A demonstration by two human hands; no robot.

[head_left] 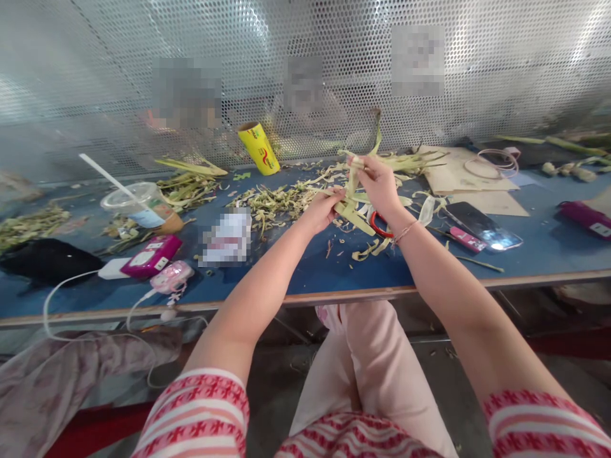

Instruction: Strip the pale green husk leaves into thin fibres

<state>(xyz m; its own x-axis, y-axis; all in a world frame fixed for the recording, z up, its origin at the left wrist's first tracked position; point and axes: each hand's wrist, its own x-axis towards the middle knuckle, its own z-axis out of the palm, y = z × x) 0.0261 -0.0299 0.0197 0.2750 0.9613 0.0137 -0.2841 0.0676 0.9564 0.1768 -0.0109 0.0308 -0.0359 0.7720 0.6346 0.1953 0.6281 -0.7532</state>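
Both hands are raised over the blue table [267, 273], close together. My left hand [324, 208] pinches the lower part of a pale green plant strip [352, 184], which looks like a flat leaf or husk. My right hand [379, 179] grips the upper end of the same strip, fingers pressed together near its top. Below my right wrist lies a red ring-shaped handle [380, 224], perhaps of scissors, partly hidden by the wrist. A heap of shredded green plant scraps [281, 202] spreads on the table to the left of my hands, with longer strips [405, 162] behind them.
A plastic cup with a straw [147, 207], a purple box [151, 256] and a white cable [46, 305] are at left. A yellow roll [259, 149] leans near the perforated metal wall [344, 38]. At right are a phone [482, 226], cardboard [453, 175] and another purple box [586, 219].
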